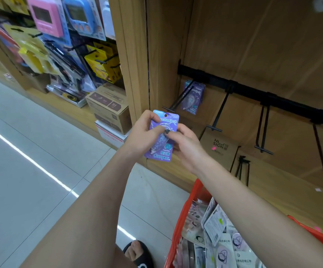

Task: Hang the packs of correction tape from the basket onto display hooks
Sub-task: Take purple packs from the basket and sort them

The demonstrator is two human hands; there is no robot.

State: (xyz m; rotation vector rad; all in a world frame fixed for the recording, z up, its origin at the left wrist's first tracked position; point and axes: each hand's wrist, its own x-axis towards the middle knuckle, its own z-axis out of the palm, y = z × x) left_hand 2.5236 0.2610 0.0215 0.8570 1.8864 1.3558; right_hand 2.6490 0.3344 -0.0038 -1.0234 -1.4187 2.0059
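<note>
We pinch one purple pack (161, 136) upright between our left hand (144, 135) and right hand (187, 144), each grip closed on a side edge, so its punched hole faces the nearest hook (178, 99), with the basket (178, 229) below.

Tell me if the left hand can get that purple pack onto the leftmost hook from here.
Probably yes. The left hand and right hand grip the purple pack just below the leftmost hook, whose tip looks bare; nothing lies between.
</note>
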